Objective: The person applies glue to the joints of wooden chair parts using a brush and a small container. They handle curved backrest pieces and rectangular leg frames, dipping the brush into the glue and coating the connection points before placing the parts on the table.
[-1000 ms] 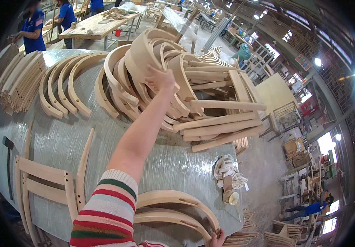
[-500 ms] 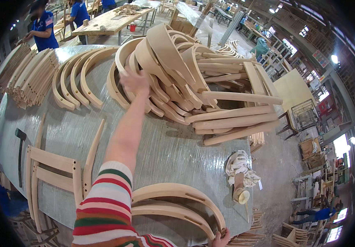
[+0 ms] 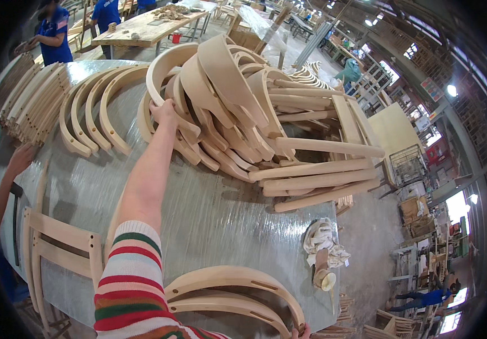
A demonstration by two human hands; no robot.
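Observation:
My left hand [image 3: 164, 113], on an arm in a striped sleeve, reaches across the table and grips a bent wooden chair part [image 3: 161, 68] at the left side of a big pile of bent wooden parts [image 3: 238, 113]. Only the fingertips of my right hand [image 3: 300, 332] show at the bottom edge, curled on the end of a curved wooden rail [image 3: 232, 278]. A second curved rail [image 3: 226, 305] lies just under it.
The grey round table [image 3: 209, 214] also bears a row of curved rails [image 3: 88, 121], a stack of slats [image 3: 29, 101], a chair-back frame [image 3: 57, 243], and a rag with a glue pot [image 3: 322, 254]. Another person's hand [image 3: 20, 158] rests at the left edge. People in blue work behind.
My left hand has moved from the top of the pile leftward and down to its left side, where it now grips a bent part. Another person's hand has appeared at the left.

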